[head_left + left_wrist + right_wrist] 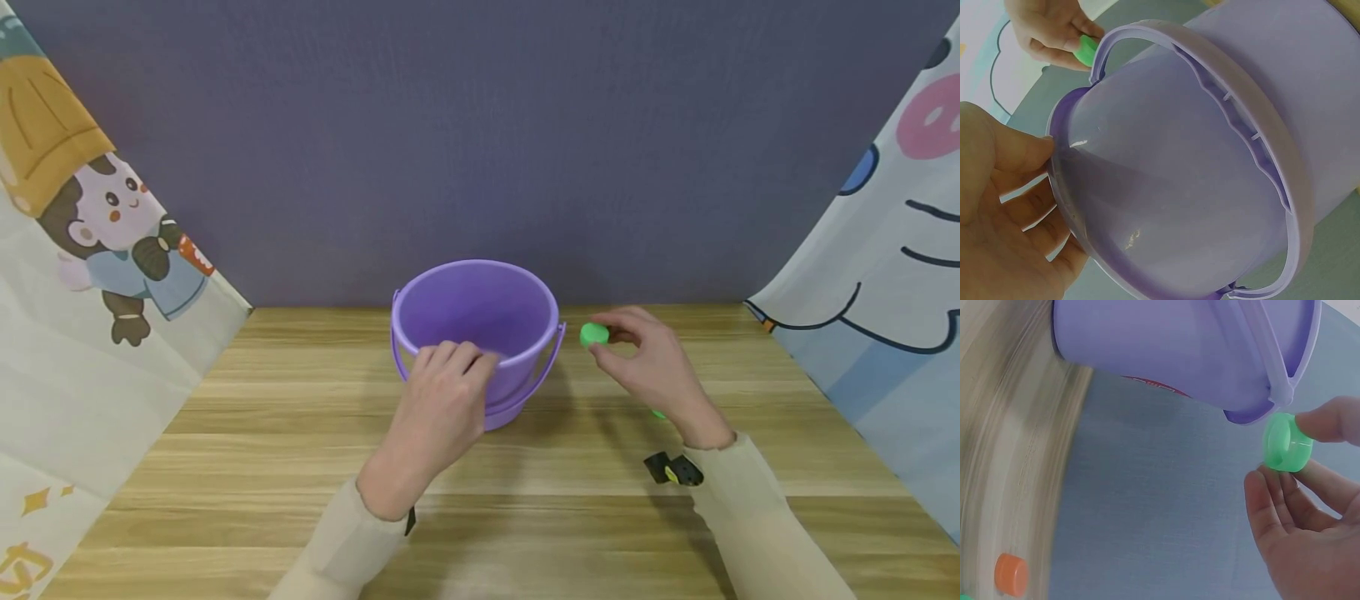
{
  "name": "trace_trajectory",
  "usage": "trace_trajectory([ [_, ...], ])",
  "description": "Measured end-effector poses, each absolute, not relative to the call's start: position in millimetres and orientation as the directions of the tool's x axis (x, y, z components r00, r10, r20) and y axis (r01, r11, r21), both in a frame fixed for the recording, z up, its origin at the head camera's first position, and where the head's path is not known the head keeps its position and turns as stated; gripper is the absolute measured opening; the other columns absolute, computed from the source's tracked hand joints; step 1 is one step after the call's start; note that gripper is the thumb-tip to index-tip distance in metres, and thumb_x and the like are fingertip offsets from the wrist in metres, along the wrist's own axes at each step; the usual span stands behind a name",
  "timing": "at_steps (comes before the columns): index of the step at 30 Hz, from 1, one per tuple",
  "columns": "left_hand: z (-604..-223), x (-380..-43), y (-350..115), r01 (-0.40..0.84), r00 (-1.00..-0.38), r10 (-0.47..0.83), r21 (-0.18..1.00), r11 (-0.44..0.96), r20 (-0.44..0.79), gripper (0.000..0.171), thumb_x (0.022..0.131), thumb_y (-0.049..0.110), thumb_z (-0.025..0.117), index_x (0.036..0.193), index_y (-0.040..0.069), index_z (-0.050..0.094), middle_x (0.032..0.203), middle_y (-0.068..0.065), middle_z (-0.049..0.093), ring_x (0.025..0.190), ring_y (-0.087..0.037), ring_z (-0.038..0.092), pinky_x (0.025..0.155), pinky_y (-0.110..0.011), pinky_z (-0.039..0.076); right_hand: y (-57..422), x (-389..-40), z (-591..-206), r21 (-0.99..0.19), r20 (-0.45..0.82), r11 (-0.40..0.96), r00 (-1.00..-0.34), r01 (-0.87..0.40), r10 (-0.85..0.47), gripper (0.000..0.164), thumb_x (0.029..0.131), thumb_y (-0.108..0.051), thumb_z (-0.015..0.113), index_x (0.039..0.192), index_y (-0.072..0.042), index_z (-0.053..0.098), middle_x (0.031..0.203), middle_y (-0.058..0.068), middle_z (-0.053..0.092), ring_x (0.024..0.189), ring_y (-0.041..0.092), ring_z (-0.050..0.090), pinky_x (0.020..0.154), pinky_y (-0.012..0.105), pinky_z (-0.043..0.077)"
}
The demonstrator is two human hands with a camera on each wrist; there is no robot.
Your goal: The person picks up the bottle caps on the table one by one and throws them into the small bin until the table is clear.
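A purple bucket (480,292) stands upright on the table, its handle (542,379) hanging down at the front. My left hand (442,400) holds the bucket's near rim; in the left wrist view the thumb (1025,150) presses the outside edge and the other fingers lie at the rim. To the right of the bucket, my right hand (652,354) pinches a green bottle cap (595,335) between thumb and fingers, raised near rim height. The right wrist view shows this cap's hollow side, close beside the bucket's rim.
Another green piece (658,414) peeks out from behind my right wrist. An orange cap (1011,575) lies on the wooden table (225,467) in the right wrist view. A dark grey panel (480,150) rises behind, with printed cloths (112,333) along both sides.
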State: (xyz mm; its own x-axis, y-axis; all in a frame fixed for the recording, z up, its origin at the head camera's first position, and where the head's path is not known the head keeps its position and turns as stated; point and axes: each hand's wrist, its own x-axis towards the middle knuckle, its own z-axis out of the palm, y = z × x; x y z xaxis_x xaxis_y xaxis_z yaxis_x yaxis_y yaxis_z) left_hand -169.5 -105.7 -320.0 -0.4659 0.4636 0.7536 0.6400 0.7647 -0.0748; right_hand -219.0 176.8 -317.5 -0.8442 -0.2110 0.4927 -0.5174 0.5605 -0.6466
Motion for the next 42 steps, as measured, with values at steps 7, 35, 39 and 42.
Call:
trace_trajectory([
  [7,-320.2,-170.0,-105.0,0.642,-0.457,0.462,-0.077,0.763,0.76,0.024,0.083,-0.002,0.063,0.102,0.007,0.072,0.095,-0.006,0.067,0.084,-0.027,0.06,0.075,-0.038,0.045,175.6,-219.1,-317.6,-0.639,0.512,0.551,-0.832,-0.536,-0.216,0.032,0.089,-0.005,0.071,0.12,0.004,0.069,0.118,0.013,0.066,0.099,0.023,0.063,0.092,0.026,0.051],
  [35,-320.1,-170.2,-102.1,0.635,-0.469,0.459,-0.073,0.769,0.754,0.023,0.084,-0.002,0.063,0.103,0.007,0.072,0.096,-0.006,0.067,0.085,-0.027,0.06,0.076,-0.039,0.045,176.8,-219.0,-316.9,-0.62,0.526,0.558,-0.82,-0.552,-0.228,0.03,0.09,-0.008,0.071,0.119,0.002,0.07,0.116,0.011,0.066,0.098,0.023,0.063,0.091,0.029,0.051],
  [39,-320.4,-170.1,-101.7,0.636,-0.473,0.462,-0.073,0.768,0.75,0.024,0.083,-0.003,0.063,0.103,0.007,0.072,0.096,-0.006,0.067,0.085,-0.027,0.06,0.076,-0.039,0.045,176.8,-217.9,-317.3,-0.62,0.535,0.548,-0.813,-0.562,-0.229,0.031,0.09,-0.006,0.071,0.119,0.003,0.07,0.116,0.012,0.066,0.098,0.022,0.062,0.09,0.025,0.05],
  [42,-320.6,-170.1,-101.3,0.637,-0.47,0.465,-0.077,0.767,0.75,0.024,0.083,-0.003,0.062,0.103,0.007,0.072,0.095,-0.006,0.067,0.085,-0.027,0.06,0.075,-0.039,0.045,175.7,-216.6,-317.6,-0.619,0.544,0.541,-0.808,-0.57,-0.228,0.031,0.089,-0.005,0.072,0.119,0.003,0.07,0.116,0.012,0.067,0.097,0.023,0.062,0.089,0.019,0.049],
])
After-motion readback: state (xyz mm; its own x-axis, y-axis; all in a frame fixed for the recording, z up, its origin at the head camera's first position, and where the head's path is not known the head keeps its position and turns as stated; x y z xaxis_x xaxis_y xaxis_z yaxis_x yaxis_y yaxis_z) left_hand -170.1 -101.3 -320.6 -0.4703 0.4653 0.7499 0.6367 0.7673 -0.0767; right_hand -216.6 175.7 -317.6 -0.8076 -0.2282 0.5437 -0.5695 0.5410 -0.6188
